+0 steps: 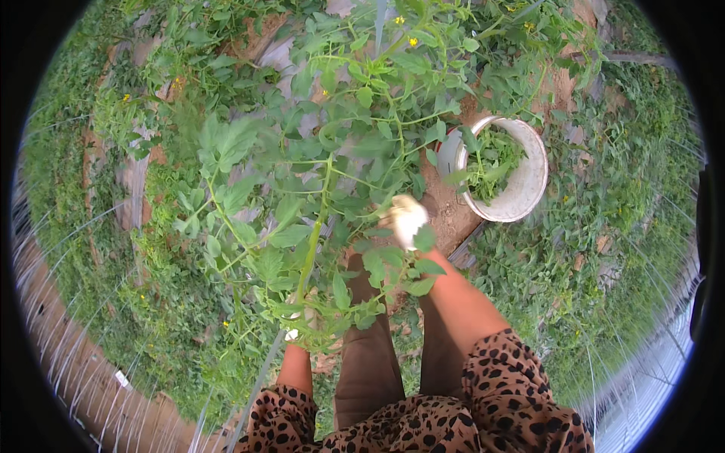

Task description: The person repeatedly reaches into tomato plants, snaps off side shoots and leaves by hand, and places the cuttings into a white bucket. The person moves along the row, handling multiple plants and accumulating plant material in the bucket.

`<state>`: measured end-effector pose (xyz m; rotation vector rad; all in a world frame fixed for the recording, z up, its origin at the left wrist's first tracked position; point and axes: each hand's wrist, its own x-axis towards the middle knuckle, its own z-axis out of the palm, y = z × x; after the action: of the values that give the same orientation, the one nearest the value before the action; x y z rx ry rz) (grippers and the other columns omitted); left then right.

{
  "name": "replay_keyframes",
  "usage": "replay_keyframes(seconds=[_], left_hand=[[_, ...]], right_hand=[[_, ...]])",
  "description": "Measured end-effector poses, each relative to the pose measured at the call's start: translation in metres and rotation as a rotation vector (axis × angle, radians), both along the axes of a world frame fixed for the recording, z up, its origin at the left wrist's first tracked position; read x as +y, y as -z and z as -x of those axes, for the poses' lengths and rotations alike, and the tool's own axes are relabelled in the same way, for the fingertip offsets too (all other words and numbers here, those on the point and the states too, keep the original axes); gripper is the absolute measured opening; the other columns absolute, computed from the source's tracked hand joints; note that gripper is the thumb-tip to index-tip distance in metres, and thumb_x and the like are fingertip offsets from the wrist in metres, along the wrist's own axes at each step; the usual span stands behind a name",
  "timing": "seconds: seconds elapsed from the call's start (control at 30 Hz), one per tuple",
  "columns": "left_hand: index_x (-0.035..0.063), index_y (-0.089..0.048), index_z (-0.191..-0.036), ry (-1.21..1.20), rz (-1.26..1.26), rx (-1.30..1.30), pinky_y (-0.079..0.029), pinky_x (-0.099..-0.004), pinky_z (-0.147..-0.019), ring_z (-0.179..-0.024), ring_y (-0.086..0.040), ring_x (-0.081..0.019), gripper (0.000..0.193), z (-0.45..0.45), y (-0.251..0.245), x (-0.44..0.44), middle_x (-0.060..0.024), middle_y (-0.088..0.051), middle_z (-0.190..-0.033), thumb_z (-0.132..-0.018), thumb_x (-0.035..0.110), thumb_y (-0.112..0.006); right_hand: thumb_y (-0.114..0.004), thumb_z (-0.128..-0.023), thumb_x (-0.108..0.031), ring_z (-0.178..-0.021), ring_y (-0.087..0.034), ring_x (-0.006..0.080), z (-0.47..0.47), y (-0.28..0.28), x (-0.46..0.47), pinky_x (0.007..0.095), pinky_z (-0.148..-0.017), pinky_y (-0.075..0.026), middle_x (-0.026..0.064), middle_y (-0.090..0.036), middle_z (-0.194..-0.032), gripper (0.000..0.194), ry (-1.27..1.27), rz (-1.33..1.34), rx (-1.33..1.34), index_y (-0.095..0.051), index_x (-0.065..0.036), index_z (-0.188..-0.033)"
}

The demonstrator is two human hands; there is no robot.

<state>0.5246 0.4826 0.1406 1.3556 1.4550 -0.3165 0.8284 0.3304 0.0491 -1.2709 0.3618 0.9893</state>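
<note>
A tomato plant stem (318, 232) rises toward me with leafy side shoots on both sides. My left hand (293, 325), in a pale glove, is at the upper end of this stem and appears closed around it; leaves cover most of the fingers. To the right, my right hand (409, 222) wears a whitish glove and is blurred by motion. It is among the leaves beside the plant, and its fingers cannot be made out. A white plastic bucket (535, 170) stands beyond it, tilted in view, with picked green shoots and leaves (494, 164) inside.
Dense tomato foliage (572, 243) with small yellow flowers surrounds me. Grey plastic mulch (277, 56) and brown soil (447, 209) show between rows. A support string (259, 385) runs near my left arm. More strings (85, 362) hang at the left, and a pole (634, 58) lies upper right.
</note>
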Motion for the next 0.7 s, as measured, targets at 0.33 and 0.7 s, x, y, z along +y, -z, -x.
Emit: replay_keyframes(seconds=[0.33,0.7], left_hand=[[0.0014,-0.067,-0.09,0.205,-0.16,-0.057,-0.046,-0.033,-0.059,-0.066,-0.055,-0.013,0.022,-0.011,0.006,0.005,-0.0025,-0.06,-0.073,-0.094,0.022,-0.077],[0.0099,-0.077,-0.103,0.625,-0.456,-0.016,-0.057,-0.0442,-0.068,-0.077,-0.071,-0.0339,0.023,-0.083,-0.029,0.004,-0.0118,-0.077,-0.097,-0.085,0.025,-0.075]], right_hand=[[-0.059,-0.104,-0.048,-0.096,-0.065,0.0185,-0.117,-0.161,-0.046,0.0294,-0.09,-0.052,0.0125,-0.071,-0.118,0.064,0.07,0.577,-0.326,-0.054,0.0,-0.145],[-0.073,-0.089,-0.023,-0.102,-0.067,0.033,-0.027,-0.11,0.08,0.0391,-0.084,-0.057,0.0182,-0.064,-0.118,0.045,-0.837,-0.31,-0.278,-0.061,-0.006,-0.129]])
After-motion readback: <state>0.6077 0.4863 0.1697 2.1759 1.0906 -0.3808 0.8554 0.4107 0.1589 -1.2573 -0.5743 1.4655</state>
